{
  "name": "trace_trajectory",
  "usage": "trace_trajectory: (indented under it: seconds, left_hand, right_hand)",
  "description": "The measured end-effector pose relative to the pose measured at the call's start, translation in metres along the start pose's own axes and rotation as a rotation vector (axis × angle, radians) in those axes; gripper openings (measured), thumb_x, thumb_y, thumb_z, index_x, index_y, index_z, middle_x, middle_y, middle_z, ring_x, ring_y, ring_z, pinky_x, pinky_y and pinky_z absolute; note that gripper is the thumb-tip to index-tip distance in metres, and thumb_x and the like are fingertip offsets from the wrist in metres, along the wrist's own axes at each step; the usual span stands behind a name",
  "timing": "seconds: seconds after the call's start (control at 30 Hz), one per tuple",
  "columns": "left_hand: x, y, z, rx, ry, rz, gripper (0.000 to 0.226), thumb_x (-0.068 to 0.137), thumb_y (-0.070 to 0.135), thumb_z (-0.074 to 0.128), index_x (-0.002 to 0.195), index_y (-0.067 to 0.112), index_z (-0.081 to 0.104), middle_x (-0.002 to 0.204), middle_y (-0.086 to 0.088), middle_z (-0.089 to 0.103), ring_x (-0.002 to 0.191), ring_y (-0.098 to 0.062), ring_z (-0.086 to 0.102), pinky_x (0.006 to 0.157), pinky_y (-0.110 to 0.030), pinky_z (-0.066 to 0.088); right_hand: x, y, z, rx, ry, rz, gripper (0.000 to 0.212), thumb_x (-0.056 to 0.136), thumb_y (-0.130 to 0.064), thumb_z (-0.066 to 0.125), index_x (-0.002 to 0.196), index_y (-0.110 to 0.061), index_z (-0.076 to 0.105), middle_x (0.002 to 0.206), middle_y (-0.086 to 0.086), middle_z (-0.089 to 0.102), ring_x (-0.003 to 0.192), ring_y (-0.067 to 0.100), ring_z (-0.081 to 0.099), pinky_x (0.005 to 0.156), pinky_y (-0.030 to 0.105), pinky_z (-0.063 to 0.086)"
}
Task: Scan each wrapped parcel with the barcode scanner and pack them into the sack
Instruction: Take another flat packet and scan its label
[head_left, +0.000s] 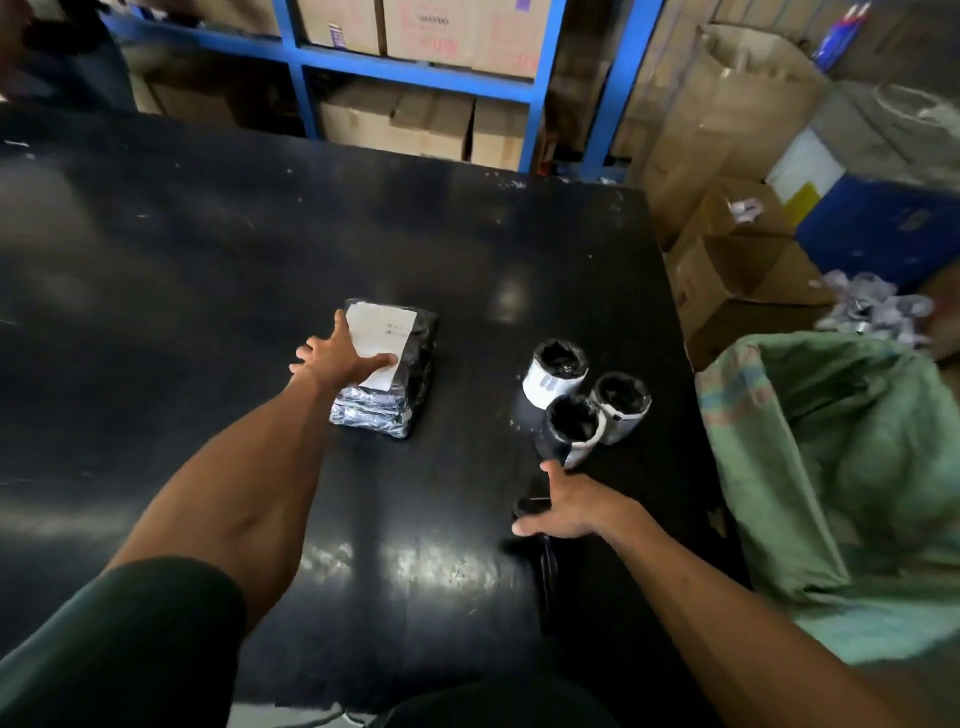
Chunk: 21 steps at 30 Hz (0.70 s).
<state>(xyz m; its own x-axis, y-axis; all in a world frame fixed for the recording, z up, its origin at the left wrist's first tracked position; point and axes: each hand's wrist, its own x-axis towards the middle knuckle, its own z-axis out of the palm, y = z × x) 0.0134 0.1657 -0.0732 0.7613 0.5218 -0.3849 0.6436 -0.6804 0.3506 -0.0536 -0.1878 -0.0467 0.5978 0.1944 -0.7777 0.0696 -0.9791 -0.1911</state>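
A flat parcel (410, 364) wrapped in black plastic, with a white label on top, lies mid-table. My left hand (340, 356) rests on its near-left corner, fingers spread, thumb across the label. Three round parcels (582, 395) in black wrap with white labels stand upright together to the right. Just in front of them my right hand (569, 506) hovers with fingers apart over the black barcode scanner (540, 525), which lies on the table, mostly hidden by the hand. The green woven sack (841, 467) hangs open off the table's right edge.
The black table (208, 260) fills most of the view. Blue shelving (415, 78) with cardboard boxes stands behind it. Open cartons (748, 280) and a pile of small wrapped items (878, 312) sit on the floor at the right, beyond the sack.
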Motion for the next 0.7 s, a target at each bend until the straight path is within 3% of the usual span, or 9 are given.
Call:
trace_trajectory:
  seconds: [0.13, 0.27, 0.43, 0.5, 0.6, 0.7]
  left_hand:
    - [0.019, -0.009, -0.006, -0.023, -0.071, 0.042, 0.140, 0.050, 0.084, 0.075, 0.154, 0.043, -0.009, 0.153, -0.021, 0.042, 0.139, -0.047, 0.037, 0.113, -0.057, 0.032]
    - [0.002, -0.018, -0.009, -0.247, -0.155, 0.026, 0.151, 0.050, 0.068, 0.089, 0.160, 0.034, -0.008, 0.164, -0.004, 0.028, 0.146, -0.035, 0.034, 0.116, -0.042, 0.033]
    - [-0.031, -0.025, 0.011, -0.421, 0.030, -0.039, 0.140, 0.042, 0.075, 0.086, 0.157, 0.040, 0.014, 0.145, -0.012, 0.053, 0.130, -0.039, 0.052, 0.109, -0.046, 0.043]
    - [-0.053, -0.018, 0.014, -0.473, 0.128, -0.028, 0.130, 0.046, 0.072, 0.087, 0.154, 0.044, 0.020, 0.133, -0.014, 0.057, 0.120, -0.038, 0.057, 0.100, -0.043, 0.046]
    - [-0.083, -0.009, 0.025, -0.500, 0.217, 0.008, 0.119, 0.054, 0.062, 0.090, 0.153, 0.048, 0.025, 0.118, -0.008, 0.051, 0.111, -0.034, 0.059, 0.092, -0.038, 0.048]
    - [-0.100, -0.005, 0.037, -0.486, 0.252, 0.067, 0.113, 0.056, 0.060, 0.089, 0.151, 0.051, 0.029, 0.126, -0.007, 0.050, 0.114, -0.031, 0.059, 0.094, -0.037, 0.049]
  right_hand:
    - [0.009, 0.012, 0.019, 0.154, 0.012, 0.114, 0.121, 0.074, -0.046, 0.085, 0.163, -0.015, 0.010, 0.158, 0.013, 0.040, 0.142, 0.030, 0.045, 0.108, 0.035, 0.044]
    - [0.005, 0.018, 0.042, 0.439, 0.120, 0.146, 0.095, 0.071, -0.030, 0.084, 0.152, -0.022, 0.034, 0.137, 0.008, 0.055, 0.117, 0.023, 0.058, 0.086, 0.026, 0.047]
    - [-0.003, 0.010, 0.042, 0.696, 0.241, 0.040, 0.062, 0.076, -0.018, 0.076, 0.134, -0.028, 0.055, 0.110, -0.003, 0.069, 0.096, 0.012, 0.064, 0.069, 0.018, 0.046]
    - [-0.007, 0.000, 0.030, 0.902, 0.308, -0.043, 0.042, 0.085, -0.010, 0.070, 0.126, -0.019, 0.063, 0.096, 0.008, 0.077, 0.081, 0.015, 0.071, 0.062, 0.018, 0.051]
    - [-0.016, -0.021, 0.005, 1.140, 0.346, -0.203, 0.032, 0.096, -0.005, 0.058, 0.127, -0.015, 0.059, 0.091, 0.017, 0.077, 0.067, 0.019, 0.068, 0.058, 0.025, 0.056]
    - [-0.023, -0.044, -0.020, 1.306, 0.309, -0.318, 0.036, 0.098, -0.005, 0.054, 0.128, -0.024, 0.053, 0.091, 0.017, 0.070, 0.065, 0.031, 0.067, 0.068, 0.046, 0.063]
